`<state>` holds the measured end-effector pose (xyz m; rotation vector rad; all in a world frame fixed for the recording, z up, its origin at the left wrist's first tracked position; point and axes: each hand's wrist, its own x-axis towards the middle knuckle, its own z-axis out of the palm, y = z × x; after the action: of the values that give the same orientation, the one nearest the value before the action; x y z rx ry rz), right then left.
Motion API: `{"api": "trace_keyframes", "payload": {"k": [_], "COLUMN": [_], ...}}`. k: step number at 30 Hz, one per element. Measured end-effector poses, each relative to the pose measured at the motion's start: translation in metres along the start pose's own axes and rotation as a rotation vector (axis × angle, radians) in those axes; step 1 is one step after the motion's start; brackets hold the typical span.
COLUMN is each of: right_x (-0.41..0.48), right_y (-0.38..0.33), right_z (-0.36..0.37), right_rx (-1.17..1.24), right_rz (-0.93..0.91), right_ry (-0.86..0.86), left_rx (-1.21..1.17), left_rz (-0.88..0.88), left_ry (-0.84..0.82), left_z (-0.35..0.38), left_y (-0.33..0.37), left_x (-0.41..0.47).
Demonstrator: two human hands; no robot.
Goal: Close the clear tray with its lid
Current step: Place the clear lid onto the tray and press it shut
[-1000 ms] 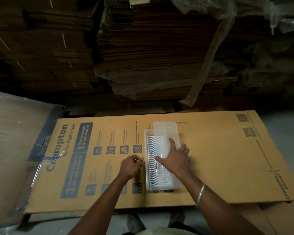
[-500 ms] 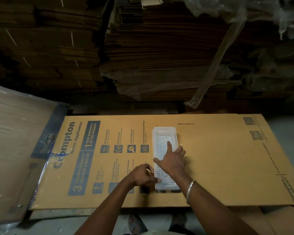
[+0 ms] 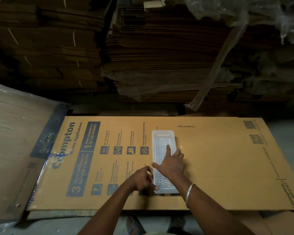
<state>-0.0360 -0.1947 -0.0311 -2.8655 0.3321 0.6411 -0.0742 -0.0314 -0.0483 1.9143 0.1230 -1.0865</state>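
A long clear tray [image 3: 162, 141] with a wavy white insert lies lengthwise on a flat printed cardboard sheet [image 3: 219, 158]. Its clear lid [image 3: 163, 133] sits squarely over it, edges lined up. My right hand [image 3: 171, 164] rests flat on top of the lid, index finger stretched toward the far end. My left hand [image 3: 142, 178] is at the tray's near left edge, fingers curled and touching the rim near the corner. The near part of the tray is partly hidden by both hands.
Tall stacks of flattened cardboard [image 3: 159, 56] rise right behind the sheet, some draped in loose plastic film [image 3: 227, 48]. A plastic-wrapped bundle of board [image 3: 15, 141] lies at the left. The floor [image 3: 288, 133] shows at the right edge.
The lid, offset to the right of the tray a second ago, now lies aligned on top. My left hand moved right to the tray's near left edge; my right hand stays on the lid.
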Motion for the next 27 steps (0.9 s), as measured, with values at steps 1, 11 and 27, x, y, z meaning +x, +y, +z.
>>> {"api": "trace_keyframes", "payload": {"k": [1, 11, 27], "right_x": [0.001, 0.053, 0.095], "right_y": [0.001, 0.016, 0.032], "right_z": [0.001, -0.030, -0.049], "right_rx": [0.001, -0.048, -0.077], "right_rz": [-0.002, -0.295, -0.336], "right_ry": [-0.006, 0.084, -0.170], "left_rx": [0.006, 0.117, 0.761], "left_rz": [-0.001, 0.034, 0.193], "left_ry": [0.005, 0.069, 0.265], "left_z": [0.000, 0.004, 0.007], "left_y": [0.000, 0.007, 0.028], "left_x": [-0.001, -0.003, 0.001]}}
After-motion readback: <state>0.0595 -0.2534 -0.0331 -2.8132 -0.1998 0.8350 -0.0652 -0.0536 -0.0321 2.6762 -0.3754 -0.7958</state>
